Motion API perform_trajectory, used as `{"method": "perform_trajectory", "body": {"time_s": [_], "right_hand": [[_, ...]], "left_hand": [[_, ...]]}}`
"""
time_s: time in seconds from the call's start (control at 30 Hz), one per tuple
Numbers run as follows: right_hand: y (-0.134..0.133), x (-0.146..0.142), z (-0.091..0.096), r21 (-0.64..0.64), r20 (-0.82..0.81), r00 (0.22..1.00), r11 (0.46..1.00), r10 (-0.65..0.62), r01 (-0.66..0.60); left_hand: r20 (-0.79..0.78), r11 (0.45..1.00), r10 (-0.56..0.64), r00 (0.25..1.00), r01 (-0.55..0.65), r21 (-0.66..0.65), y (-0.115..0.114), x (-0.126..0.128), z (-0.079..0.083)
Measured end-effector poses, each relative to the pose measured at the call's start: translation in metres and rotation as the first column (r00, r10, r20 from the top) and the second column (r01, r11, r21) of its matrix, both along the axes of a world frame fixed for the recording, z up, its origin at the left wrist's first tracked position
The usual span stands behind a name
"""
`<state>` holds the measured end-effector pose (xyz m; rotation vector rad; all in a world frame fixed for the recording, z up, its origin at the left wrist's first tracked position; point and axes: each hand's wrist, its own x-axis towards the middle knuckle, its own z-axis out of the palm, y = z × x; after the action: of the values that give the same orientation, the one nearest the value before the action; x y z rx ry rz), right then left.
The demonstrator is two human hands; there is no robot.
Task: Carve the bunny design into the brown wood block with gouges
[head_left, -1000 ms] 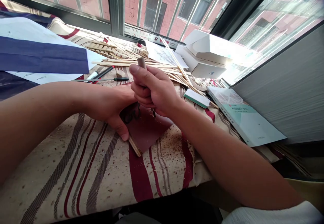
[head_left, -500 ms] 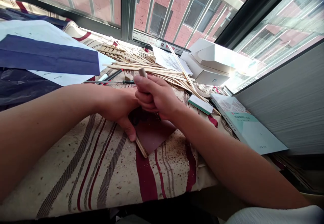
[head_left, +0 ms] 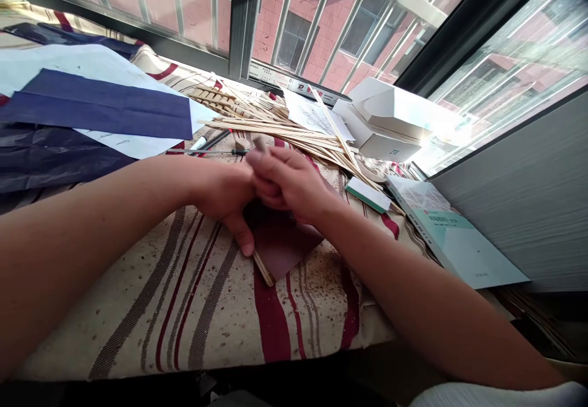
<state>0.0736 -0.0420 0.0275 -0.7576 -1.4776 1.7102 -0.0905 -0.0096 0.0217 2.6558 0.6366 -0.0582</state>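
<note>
A dark red-brown faced plywood board [head_left: 289, 251] lies on the striped cloth, its layered edge toward me. My left hand [head_left: 225, 195] steadies the board, thumb pressed against its left edge; its other fingers are mostly hidden. In a fist above the board, my right hand [head_left: 291, 183] grips a tool with a round wooden handle [head_left: 260, 144], whose end pokes out by the thumb. The tool's working end is out of sight under the hand, and the two hands touch. Beyond them lies a thin screwdriver-like rod [head_left: 202, 151] with a dark handle.
Many thin wooden strips [head_left: 280, 130] are heaped behind my hands, by a white box [head_left: 390, 128]. A white-and-green block [head_left: 367, 194] and a book [head_left: 454, 229] lie to the right. Dark blue sheets [head_left: 110, 103] cover white paper at left. Crumbs dot the striped cloth [head_left: 220, 327].
The whole view has shifted slightly. My right fist has tipped a little, and the wooden handle's end now sits lower and blurred. My left hand keeps its hold on the board.
</note>
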Motion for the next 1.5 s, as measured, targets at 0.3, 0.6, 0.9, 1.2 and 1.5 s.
{"method": "perform_trajectory", "body": {"time_s": [0.3,0.6,0.9,1.2,1.5], "right_hand": [[-0.009,0.011,-0.003,0.101,-0.100,0.983,0.981,-0.155,0.165],[-0.001,0.013,-0.005,0.011,-0.237,0.959,0.987,-0.154,0.161],[0.005,0.017,-0.007,-0.029,-0.198,0.974,0.994,-0.108,0.105],[-0.012,0.015,0.010,-0.075,-0.093,0.994,0.995,0.054,-0.061],[-0.001,0.005,-0.003,-0.164,-0.221,0.856,0.883,-0.468,0.440]], "left_hand": [[0.068,0.999,-0.042,0.997,0.041,0.017,0.009,0.000,-0.004],[0.015,1.000,0.032,0.999,-0.032,0.001,0.007,-0.001,-0.002],[0.040,0.999,-0.001,0.999,-0.001,0.032,0.009,-0.002,-0.005],[0.074,0.997,-0.059,0.996,0.055,0.048,0.011,-0.002,-0.008],[0.002,0.997,-0.023,1.000,0.023,0.071,0.021,-0.005,-0.012]]}}
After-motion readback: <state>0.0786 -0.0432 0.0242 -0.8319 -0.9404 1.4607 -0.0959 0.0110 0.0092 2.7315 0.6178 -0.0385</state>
